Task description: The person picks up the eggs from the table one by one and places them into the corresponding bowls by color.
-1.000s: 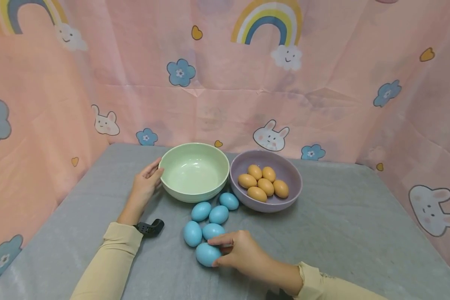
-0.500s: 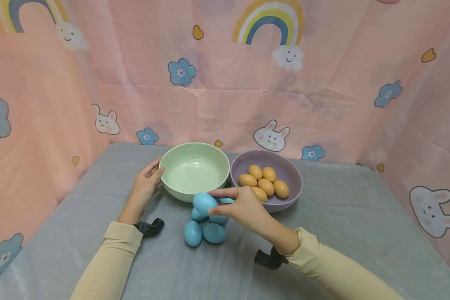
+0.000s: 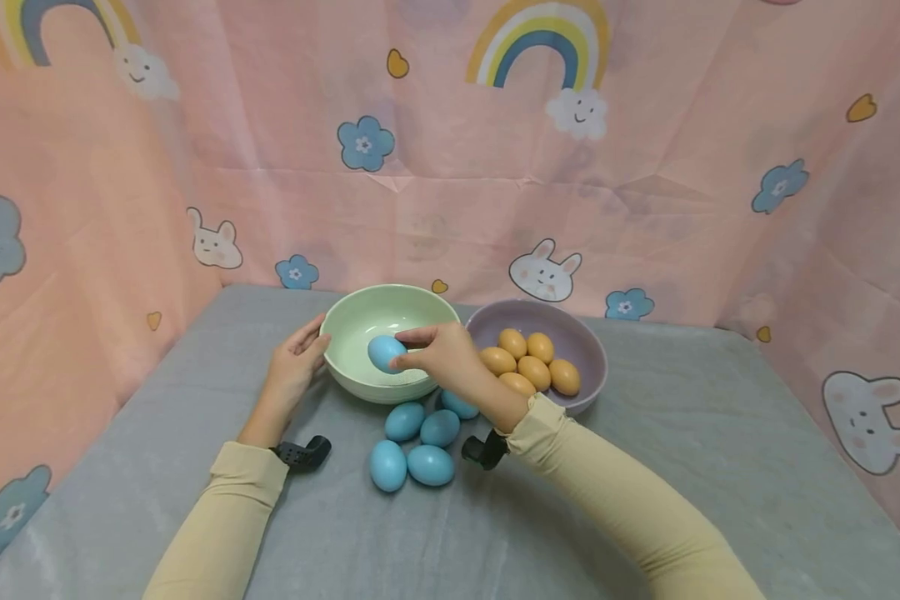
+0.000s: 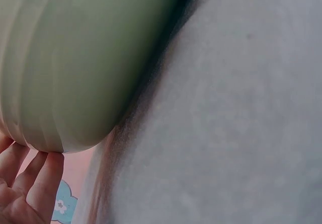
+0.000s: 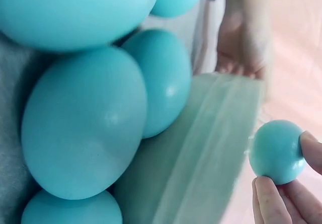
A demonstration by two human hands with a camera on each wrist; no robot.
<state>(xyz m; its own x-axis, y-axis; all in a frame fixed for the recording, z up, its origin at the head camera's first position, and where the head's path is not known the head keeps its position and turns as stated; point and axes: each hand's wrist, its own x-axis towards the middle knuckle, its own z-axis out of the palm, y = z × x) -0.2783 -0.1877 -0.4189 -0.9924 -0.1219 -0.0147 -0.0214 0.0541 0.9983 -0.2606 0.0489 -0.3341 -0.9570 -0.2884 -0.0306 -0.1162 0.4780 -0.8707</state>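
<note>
At frame centre, the right hand (image 3: pixel 453 360) pinches a blue egg (image 3: pixel 382 353) in its fingers over the green bowl (image 3: pixel 375 392); the left hand (image 3: pixel 292 364), fingers extended, touches its left side, presumably for steadiness

A smooth, light-blue egg (image 3: pixel 385 354) is pinched between the thumb and fingers of the right hand (image 3: pixel 446 358), over the opening of the glossy pale-green bowl (image 3: pixel 390 304). The bowl faces upward, the left hand (image 3: pixel 292 367) touching its side, while five other blue eggs (image 3: pixel 431 465) lie clustered just in front of it.
</note>
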